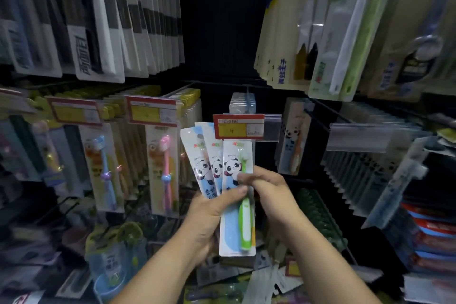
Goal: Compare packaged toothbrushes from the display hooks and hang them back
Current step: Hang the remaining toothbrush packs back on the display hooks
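Three panda packs (222,175) fanned below the price tag (238,127) for comparing; left hand (209,215) clamping them, right fingers (246,177) pinching the front pack.

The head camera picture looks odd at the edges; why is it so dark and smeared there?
Head view: the wide lens bends the hanging packs outward; edges are blurred and dim. The centre is sharpest and best lit, where the left hand and right hand hold the panda toothbrush packs.
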### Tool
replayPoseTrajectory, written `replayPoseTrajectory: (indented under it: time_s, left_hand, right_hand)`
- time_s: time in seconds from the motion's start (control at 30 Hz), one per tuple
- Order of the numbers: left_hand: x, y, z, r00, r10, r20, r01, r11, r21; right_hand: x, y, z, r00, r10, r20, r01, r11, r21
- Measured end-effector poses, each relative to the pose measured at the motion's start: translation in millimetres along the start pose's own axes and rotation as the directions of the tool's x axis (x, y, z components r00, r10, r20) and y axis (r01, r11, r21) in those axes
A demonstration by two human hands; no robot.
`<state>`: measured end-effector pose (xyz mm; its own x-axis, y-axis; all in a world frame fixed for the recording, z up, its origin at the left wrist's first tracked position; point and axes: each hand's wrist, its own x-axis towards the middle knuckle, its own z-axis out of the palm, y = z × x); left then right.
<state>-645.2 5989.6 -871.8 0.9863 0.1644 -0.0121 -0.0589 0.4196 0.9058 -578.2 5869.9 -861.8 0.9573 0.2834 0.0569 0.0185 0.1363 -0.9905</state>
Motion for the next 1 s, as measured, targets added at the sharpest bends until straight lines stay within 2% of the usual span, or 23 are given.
replayPoseTrajectory:
  time_s: [0.13,0.3,0.47,0.63,0.77,0.87,0.93,1.0]
  left_hand:
    - [0,-2,-9,0.998,0.057,-0.018,-0.056,0.996,0.067]
    - [6,-9,-23,0.990,0.119,-0.078,-0.093,0.957,0.276]
    - [11,-10,-34,0.981,0.115,-0.155,-0.072,0.963,0.258]
    - [14,-14,-36,0.977,0.115,-0.177,-0.068,0.965,0.252]
    - [15,-17,-35,0.979,0.110,-0.172,-0.066,0.967,0.248]
    - [14,-17,-34,0.979,0.111,-0.169,-0.067,0.967,0.245]
    - [14,-17,-33,0.980,0.109,-0.165,-0.066,0.967,0.247]
    - [14,-16,-33,0.982,0.109,-0.156,-0.070,0.969,0.235]
  right_hand:
    - [4,-6,-9,0.993,-0.006,-0.118,0.007,1.000,0.009]
    - [9,-6,-12,0.997,-0.063,-0.042,0.056,0.984,-0.167]
    - [22,-1,-5,0.982,-0.182,-0.056,0.142,0.893,-0.427]
    - [32,-6,6,0.947,-0.298,-0.124,0.229,0.891,-0.393]
    - [44,-4,11,0.901,-0.317,-0.296,0.224,0.925,-0.308]
    - [46,-3,9,0.899,-0.310,-0.308,0.222,0.931,-0.290]
    - [46,1,7,0.915,-0.268,-0.303,0.156,0.924,-0.348]
    - [44,5,4,0.928,-0.213,-0.305,0.025,0.854,-0.519]
